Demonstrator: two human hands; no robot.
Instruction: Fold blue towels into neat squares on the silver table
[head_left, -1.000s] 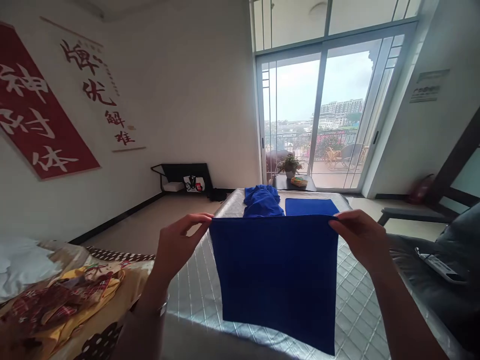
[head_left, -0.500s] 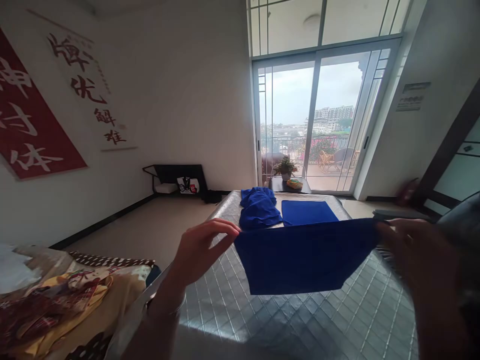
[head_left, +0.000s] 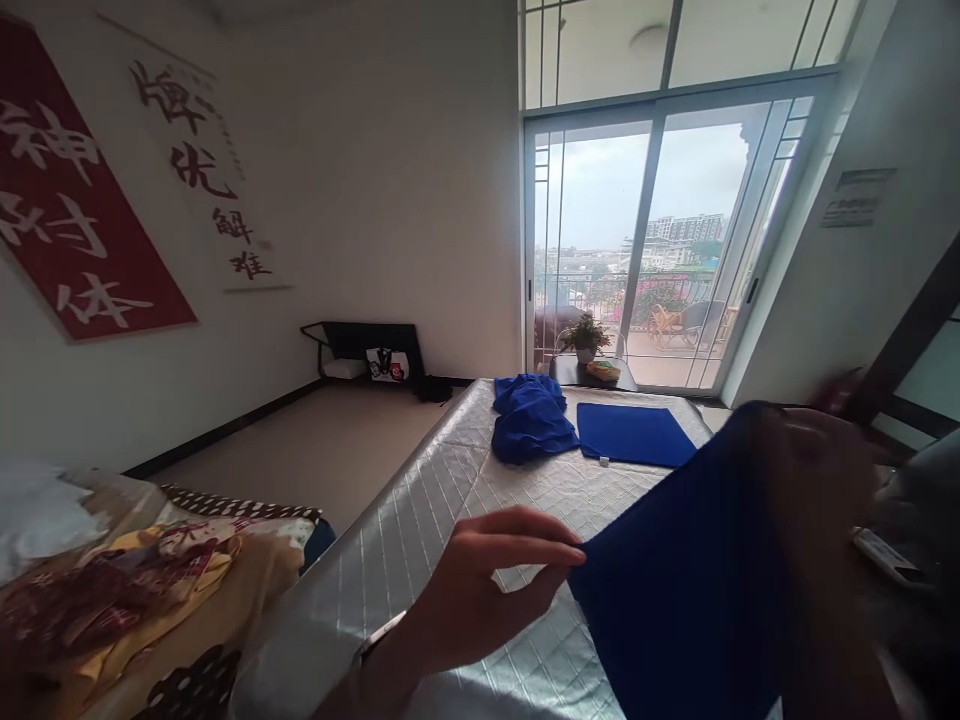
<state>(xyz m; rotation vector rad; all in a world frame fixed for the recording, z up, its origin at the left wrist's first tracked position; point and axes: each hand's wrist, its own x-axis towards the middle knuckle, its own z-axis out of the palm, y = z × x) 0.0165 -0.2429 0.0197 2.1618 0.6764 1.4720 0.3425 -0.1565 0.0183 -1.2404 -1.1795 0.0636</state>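
The blue cloth [head_left: 690, 590] hangs in the lower right of the frame, stretched between your two hands and held up above the quilted silver bed [head_left: 420, 520]. Its top edge slopes upward from lower centre to the right, so the cloth sits tilted, with the right corner higher than the left.

Your left hand [head_left: 487, 590] is at lower centre, just left of the cloth. Its thumb and fingers are pressed together on the cloth's left corner, pinching it, and the wrist comes in from the bottom edge.

Your right hand [head_left: 817, 480] is at the right of the frame, higher up and blurred. It meets the cloth's upper right corner and seems to grip it, but the blur hides how the fingers close, so you cannot tell the exact hold.

Farther back on the bed, near the centre of the frame, a crumpled blue heap [head_left: 531, 418] lies just beside a folded blue cloth [head_left: 634, 434] that rests flat; both are well apart from your hands.

At lower left a pile of patterned fabric [head_left: 120, 590] lies beside the bed. A red banner [head_left: 67, 220] hangs on the wall at upper left, and a glass sliding door [head_left: 645, 240] fills the upper right.
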